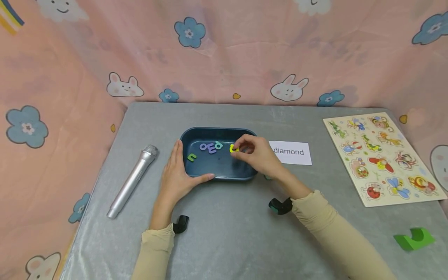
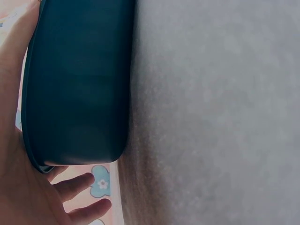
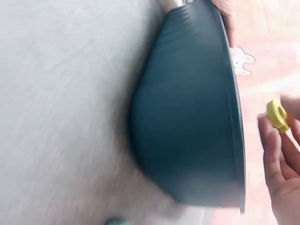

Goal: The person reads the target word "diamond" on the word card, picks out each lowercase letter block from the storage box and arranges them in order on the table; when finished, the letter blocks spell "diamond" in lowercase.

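A dark blue tray (image 1: 218,173) sits on the table with several foam-like letters inside: a green n (image 1: 191,157), a purple o (image 1: 203,146), a purple m (image 1: 211,148) and a mint-coloured letter (image 1: 218,145). My left hand (image 1: 175,177) rests against the tray's left corner, fingers straight along the outer wall and thumb on the near rim. Over the tray's right side, my right hand (image 1: 259,155) pinches a yellow letter (image 3: 278,116) between thumb and fingertips. In the right wrist view this letter is above the rim. Its exact shape is partly hidden by the fingers.
A white card (image 1: 294,153) printed "diamond" lies right of the tray. A teal piece (image 1: 267,177) shows partly under the right wrist. A silver microphone (image 1: 133,181) lies left, a wooden animal puzzle board (image 1: 385,159) at right, a green block (image 1: 414,239) near the front right.
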Action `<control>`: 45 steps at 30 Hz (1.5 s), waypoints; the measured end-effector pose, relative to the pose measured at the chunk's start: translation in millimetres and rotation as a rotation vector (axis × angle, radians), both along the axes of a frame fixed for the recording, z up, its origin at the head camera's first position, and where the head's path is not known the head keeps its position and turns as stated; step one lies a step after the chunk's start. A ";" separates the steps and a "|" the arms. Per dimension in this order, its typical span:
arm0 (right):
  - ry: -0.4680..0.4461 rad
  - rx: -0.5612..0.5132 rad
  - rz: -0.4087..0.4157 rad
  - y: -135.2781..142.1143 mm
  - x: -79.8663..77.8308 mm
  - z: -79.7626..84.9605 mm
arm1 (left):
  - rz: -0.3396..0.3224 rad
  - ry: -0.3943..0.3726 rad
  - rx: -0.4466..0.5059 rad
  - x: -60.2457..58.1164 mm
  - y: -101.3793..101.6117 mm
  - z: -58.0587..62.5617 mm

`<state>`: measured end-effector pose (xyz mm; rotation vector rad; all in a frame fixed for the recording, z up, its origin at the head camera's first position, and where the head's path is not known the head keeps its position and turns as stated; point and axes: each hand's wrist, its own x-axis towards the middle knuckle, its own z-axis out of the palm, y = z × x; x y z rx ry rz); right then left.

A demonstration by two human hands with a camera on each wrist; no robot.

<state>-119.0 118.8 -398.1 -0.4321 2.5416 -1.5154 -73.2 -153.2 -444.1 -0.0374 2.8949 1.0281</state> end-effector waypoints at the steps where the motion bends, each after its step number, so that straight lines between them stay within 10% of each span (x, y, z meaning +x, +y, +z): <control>1: -0.002 -0.015 -0.014 5.1 1.9 1.0 | -0.001 -0.001 -0.002 -0.2 0.0 -0.4; 17: 0.131 0.005 -0.190 71.7 26.5 -7.8 | -0.007 0.004 -0.005 0.3 0.0 -1.6; 25: 0.020 -0.008 -0.207 101.6 44.2 -19.5 | -0.004 0.006 -0.003 0.3 1.0 -0.9; 45: 0.104 0.329 -0.153 127.4 55.1 -53.6 | -0.005 0.023 0.002 0.7 -0.6 -2.2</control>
